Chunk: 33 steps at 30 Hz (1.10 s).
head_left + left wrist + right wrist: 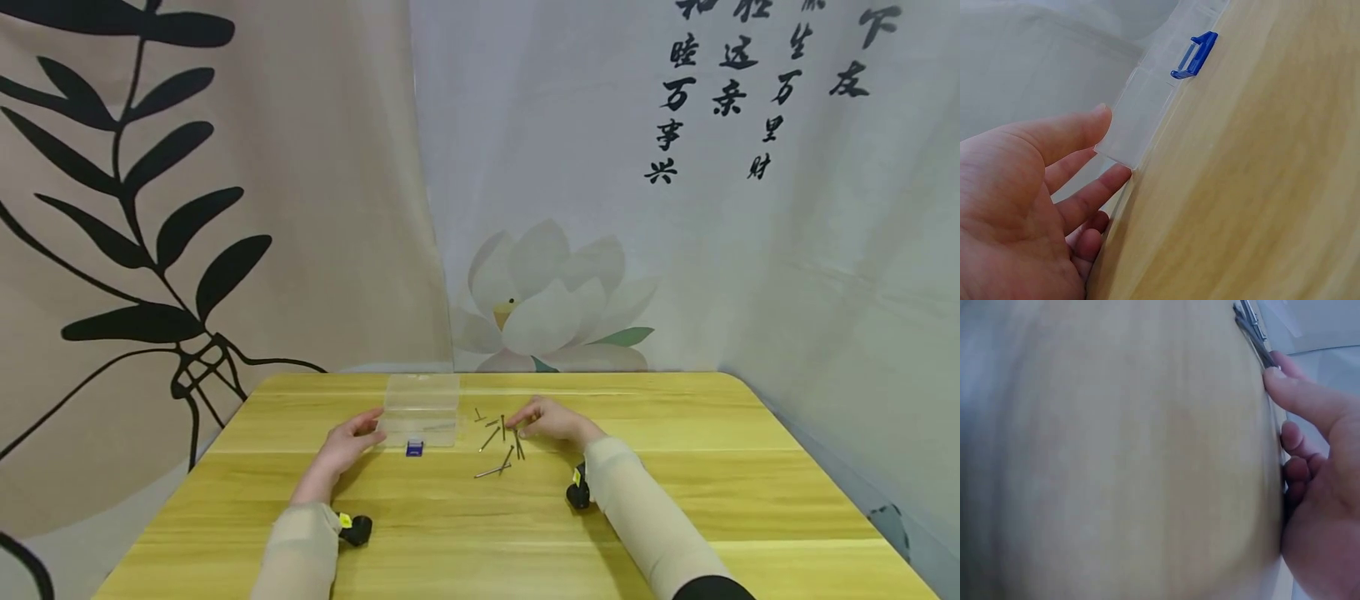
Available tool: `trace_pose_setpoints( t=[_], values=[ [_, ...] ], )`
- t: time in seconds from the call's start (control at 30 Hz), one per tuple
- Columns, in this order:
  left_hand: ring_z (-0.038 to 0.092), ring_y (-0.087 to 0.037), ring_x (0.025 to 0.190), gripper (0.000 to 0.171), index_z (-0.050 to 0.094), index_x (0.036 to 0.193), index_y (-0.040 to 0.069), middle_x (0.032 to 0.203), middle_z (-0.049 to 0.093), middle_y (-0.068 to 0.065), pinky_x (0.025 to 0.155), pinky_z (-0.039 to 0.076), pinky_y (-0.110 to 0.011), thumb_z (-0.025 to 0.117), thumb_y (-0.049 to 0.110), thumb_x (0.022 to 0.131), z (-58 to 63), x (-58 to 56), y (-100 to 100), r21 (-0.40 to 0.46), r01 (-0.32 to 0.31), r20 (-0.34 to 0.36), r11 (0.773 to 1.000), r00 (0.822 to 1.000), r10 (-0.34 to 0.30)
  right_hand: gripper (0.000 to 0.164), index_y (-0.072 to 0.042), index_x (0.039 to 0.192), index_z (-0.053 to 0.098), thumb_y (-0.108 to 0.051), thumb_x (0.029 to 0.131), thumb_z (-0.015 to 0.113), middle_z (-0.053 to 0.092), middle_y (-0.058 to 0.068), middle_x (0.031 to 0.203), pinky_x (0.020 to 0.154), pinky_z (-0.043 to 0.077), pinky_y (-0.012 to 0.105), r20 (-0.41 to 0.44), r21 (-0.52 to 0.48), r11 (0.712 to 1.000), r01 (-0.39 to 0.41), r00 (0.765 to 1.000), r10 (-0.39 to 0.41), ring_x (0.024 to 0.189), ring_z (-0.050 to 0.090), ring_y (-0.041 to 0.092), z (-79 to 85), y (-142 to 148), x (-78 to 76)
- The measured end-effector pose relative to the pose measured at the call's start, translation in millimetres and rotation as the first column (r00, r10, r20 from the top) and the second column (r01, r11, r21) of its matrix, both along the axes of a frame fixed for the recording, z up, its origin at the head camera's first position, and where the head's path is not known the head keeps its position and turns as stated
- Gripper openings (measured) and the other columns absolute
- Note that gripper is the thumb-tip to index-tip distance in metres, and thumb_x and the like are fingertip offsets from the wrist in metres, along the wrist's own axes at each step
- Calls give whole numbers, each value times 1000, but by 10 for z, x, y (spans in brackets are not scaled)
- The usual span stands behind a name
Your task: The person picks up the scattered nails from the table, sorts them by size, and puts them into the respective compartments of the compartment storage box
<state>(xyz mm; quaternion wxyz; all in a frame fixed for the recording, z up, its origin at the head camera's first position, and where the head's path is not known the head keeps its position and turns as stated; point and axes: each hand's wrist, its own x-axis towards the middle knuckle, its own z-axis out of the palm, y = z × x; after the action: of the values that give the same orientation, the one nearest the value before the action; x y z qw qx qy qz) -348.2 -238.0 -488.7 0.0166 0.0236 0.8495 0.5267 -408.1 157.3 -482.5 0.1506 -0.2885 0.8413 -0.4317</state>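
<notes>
A clear plastic box (438, 432) with its lid folded back lies on the table. Its blue latch (415, 448) faces the near side and shows larger in the left wrist view. At the box's left end my left hand (351, 440) rests with thumb and fingertips against the edge, the fingers loosely extended. To the right of the box several thin metal nails (490, 439) lie scattered. My right hand (553, 419) reaches over them, thumb and forefinger pinching the end of one nail (1255, 341). Its other fingers are curled in.
The wooden table (465, 533) reaches back to a curtain (337, 208) printed with leaves, a lotus and characters. A small black camera (356, 531) sits at the left wrist, and another black camera (578, 489) at the right.
</notes>
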Motion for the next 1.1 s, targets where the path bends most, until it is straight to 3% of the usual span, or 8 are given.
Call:
trace_pose_setpoints(
  t=[0.73, 1.1],
  values=[
    [40, -40, 129, 54, 44, 146, 6, 141, 43, -26, 103, 36, -53, 62, 18, 96, 16, 2, 20, 0, -7, 11, 1000, 1000, 7, 14, -2, 101, 74, -6, 89, 68, 53, 8, 111, 91, 37, 41, 8, -12, 1000, 12, 1000, -12, 101, 46, 22, 8, 25, -13],
    [39, -40, 130, 54, 43, 146, 6, 142, 43, -27, 102, 37, -53, 61, 18, 97, 29, 17, 18, -7, -1, 7, 1000, 1000, 1, 15, -2, 103, 73, -11, 93, 65, 58, 6, 110, 95, 40, 44, 3, -20, 1000, -14, 1000, 14, 103, 51, 20, 20, 70, -48]
  ],
)
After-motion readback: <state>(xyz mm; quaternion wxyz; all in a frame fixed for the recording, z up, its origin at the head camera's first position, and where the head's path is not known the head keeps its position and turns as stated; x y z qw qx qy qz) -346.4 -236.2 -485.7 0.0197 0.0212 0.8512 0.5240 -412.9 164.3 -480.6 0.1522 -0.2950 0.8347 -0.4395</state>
